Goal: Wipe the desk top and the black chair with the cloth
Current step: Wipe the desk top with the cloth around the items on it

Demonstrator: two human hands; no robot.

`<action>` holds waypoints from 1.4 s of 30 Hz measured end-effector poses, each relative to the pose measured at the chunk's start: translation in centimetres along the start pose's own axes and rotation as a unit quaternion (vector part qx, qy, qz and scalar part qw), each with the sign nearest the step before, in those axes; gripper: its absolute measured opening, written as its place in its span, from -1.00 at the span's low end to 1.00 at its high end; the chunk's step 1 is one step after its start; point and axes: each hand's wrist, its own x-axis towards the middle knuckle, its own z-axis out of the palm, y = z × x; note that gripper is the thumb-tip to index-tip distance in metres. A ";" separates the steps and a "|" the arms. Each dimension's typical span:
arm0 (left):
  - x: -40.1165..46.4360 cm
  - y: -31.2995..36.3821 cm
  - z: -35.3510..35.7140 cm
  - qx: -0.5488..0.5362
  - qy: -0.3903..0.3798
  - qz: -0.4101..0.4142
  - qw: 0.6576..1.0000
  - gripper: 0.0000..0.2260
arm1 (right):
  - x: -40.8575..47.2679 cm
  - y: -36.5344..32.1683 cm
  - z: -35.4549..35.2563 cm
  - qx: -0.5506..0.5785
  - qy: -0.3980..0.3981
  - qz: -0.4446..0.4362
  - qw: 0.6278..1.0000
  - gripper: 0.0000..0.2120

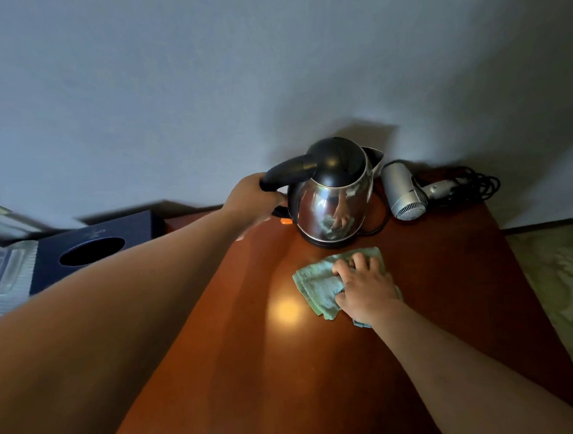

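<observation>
A reddish-brown wooden desk top (254, 369) fills the lower middle of the view. A folded light-green cloth (319, 282) lies flat on it, just in front of a steel kettle (334, 197) with a black lid and handle. My right hand (366, 285) presses down on the cloth with its fingers spread over it. My left hand (254, 202) is closed around the kettle's black handle; the kettle stands near the wall on its base. No black chair is in view.
A silver hair dryer (407, 192) with a coiled black cord (471, 185) lies to the right of the kettle against the wall. A dark box with a round hole (92, 250) sits left of the desk. Patterned carpet (564, 283) shows on the right.
</observation>
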 end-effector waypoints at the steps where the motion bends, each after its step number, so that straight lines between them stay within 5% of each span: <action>1: -0.1 0.0 -0.1 -0.001 -0.003 0.013 1.000 -0.85 | 0.0 -0.2 -0.1 -0.005 0.001 0.002 1.000 -0.66; 16: -0.8 -4.4 -4.9 0.008 0.017 0.054 0.998 -0.81 | 2.2 -6.4 -2.3 0.080 0.058 -0.029 0.995 -0.65; 42: -4.9 -15.6 -19.7 -0.023 0.102 -0.033 0.994 -0.85 | 3.7 -22.6 -1.0 0.021 0.045 -0.195 0.980 -0.68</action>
